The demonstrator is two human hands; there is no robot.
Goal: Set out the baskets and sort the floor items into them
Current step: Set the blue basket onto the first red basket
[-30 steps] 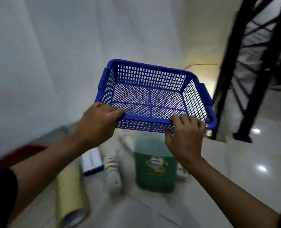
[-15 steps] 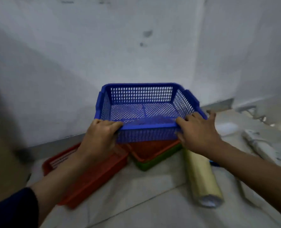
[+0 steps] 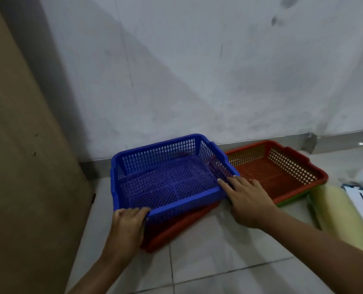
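Lowered from chest height a second earlier, the blue basket (image 3: 168, 179) had come down toward the floor (image 3: 218, 262) at the wall's foot, resting tilted on a red basket (image 3: 176, 234) beneath it. The left hand (image 3: 127, 228) pinched the near rim's 7 o'clock corner, thumb inside. The right hand (image 3: 248, 200), fingers spread, pressed flat against the 3 o'clock corner, likely steering rather than carrying. A second red basket (image 3: 278, 166) nested in a green one (image 3: 293, 199) at 2 o'clock. A pale roll (image 3: 342, 217) lay at 4 o'clock, unsorted. Stacking probably kept the baskets together before being spread out.
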